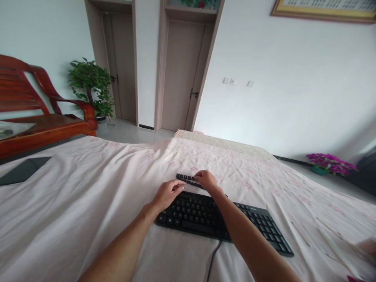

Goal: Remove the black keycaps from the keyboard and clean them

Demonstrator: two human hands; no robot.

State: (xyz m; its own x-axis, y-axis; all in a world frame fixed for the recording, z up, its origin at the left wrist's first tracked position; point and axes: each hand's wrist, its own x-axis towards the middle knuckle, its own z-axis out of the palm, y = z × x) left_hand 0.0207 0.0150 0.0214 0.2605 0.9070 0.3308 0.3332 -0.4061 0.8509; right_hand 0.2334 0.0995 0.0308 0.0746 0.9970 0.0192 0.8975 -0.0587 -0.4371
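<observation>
Loose black keycaps stand in two short rows on the cloth, just beyond a black keyboard. My left hand is over the keyboard's far left corner. Its fingers are stretched out and apart, with the fingertips beside the front row of keycaps. At the right end of the back row, my right hand has its fingers bent down and pinched together at a keycap. The fingertips partly hide what they hold. My right forearm crosses above the keyboard and covers part of its keys.
A pink flowered cloth covers the wide surface. The keyboard cable runs toward me. Thin sticks lie at the right, near another person's blurred hand. A dark flat panel lies at the left edge.
</observation>
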